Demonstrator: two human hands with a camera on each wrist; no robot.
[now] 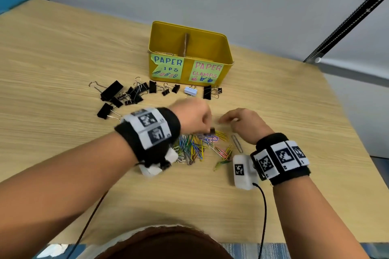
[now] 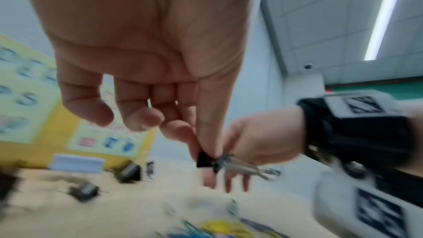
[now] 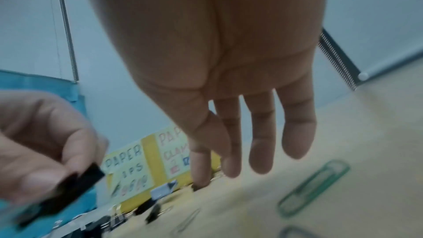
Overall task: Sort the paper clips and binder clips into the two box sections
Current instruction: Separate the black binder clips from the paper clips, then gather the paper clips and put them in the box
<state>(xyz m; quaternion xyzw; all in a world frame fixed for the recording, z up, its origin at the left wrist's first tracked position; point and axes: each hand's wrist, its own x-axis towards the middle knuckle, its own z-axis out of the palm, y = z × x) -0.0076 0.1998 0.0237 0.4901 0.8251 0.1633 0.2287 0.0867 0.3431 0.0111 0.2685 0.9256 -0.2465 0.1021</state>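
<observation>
Your left hand [image 2: 146, 57] pinches a small black binder clip [image 2: 204, 160] by its body, right hand [image 3: 228, 79] fingers relaxed and empty: carry it level over the yellow box [image 1: 189, 57] and release above the "PAPER CLAMPS" section [image 1: 205, 48]

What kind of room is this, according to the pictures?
Probably an office or classroom: a wood-grain desk against a plain wall, a ceiling strip light, and a hand-labelled yellow stationery box.

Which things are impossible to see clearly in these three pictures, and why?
- Head view: floor of the yellow box, hidden by its front wall and labels.
- Head view: left hand fingertips, motion-blurred.
- Head view: some paper clips, under the left wrist.
- Left wrist view: box label writing, blurred.
</observation>
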